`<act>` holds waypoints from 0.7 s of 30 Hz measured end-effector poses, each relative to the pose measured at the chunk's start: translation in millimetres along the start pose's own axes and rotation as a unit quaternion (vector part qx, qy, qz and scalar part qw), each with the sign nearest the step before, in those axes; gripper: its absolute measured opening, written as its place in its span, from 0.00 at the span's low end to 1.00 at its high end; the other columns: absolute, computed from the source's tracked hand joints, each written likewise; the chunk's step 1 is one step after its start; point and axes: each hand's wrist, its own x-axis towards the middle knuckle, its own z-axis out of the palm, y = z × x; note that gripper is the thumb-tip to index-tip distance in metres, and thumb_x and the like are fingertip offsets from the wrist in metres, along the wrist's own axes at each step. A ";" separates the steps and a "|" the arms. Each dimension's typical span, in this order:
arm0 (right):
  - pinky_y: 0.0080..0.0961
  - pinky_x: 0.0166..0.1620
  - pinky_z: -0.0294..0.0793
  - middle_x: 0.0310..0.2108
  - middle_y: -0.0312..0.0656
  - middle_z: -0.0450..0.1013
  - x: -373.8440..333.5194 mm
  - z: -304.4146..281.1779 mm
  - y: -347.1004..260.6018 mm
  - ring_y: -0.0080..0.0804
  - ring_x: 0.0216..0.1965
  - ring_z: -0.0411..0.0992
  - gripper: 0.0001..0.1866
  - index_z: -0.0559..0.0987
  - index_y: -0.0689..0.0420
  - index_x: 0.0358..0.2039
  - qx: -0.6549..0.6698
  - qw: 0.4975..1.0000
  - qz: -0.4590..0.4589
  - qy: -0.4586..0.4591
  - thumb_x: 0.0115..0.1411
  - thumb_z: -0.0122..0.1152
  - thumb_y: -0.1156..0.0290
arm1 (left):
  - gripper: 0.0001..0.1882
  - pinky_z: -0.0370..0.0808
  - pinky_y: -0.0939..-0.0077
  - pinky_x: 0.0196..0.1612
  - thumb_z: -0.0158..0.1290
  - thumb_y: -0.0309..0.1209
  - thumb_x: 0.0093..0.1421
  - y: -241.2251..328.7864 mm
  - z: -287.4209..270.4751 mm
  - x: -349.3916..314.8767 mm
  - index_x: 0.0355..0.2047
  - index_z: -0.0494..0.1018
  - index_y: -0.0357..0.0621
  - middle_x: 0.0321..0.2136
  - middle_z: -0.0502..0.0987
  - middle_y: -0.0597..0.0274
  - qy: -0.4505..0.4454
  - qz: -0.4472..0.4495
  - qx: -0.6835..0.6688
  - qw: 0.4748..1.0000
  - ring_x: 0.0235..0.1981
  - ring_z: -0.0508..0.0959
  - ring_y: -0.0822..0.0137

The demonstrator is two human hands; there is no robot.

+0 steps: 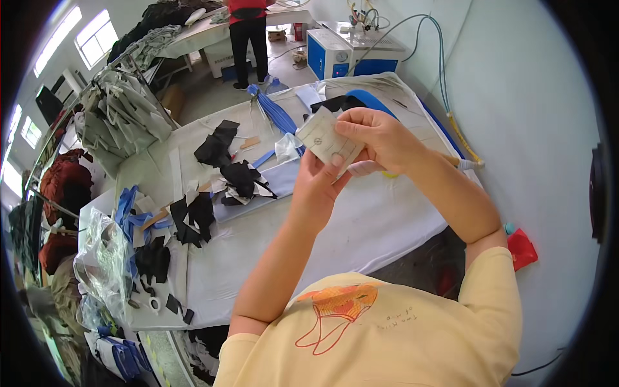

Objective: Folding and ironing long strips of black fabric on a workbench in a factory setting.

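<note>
Head view: a pale rectangular piece (327,135) with a small round mark is held up above the white-covered table (380,209), gripped at its lower edge by the fingers of the left hand (322,175) and at its right side by those of the right hand (382,138). Black fabric scraps (219,145) and a blue bundle (278,113) are spread across the table.

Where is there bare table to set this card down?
Two bare patches on the table could suit the card: between the left forearm, right forearm and near edge; and left of the left forearm, bordered by black scraps. It's crowded at the left end, with plastic wrap and blue strips.
</note>
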 end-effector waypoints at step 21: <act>0.11 0.30 0.64 0.25 0.23 0.67 -38.0 -26.8 -62.4 0.10 0.25 0.63 0.14 0.78 0.52 0.35 -0.326 0.883 -0.300 0.156 0.63 0.57 0.55 | 0.19 0.75 0.78 0.44 0.61 0.21 0.54 -13.2 -18.3 -27.9 0.47 0.74 0.36 0.41 0.79 0.63 -0.190 -0.071 0.290 0.935 0.40 0.78 0.74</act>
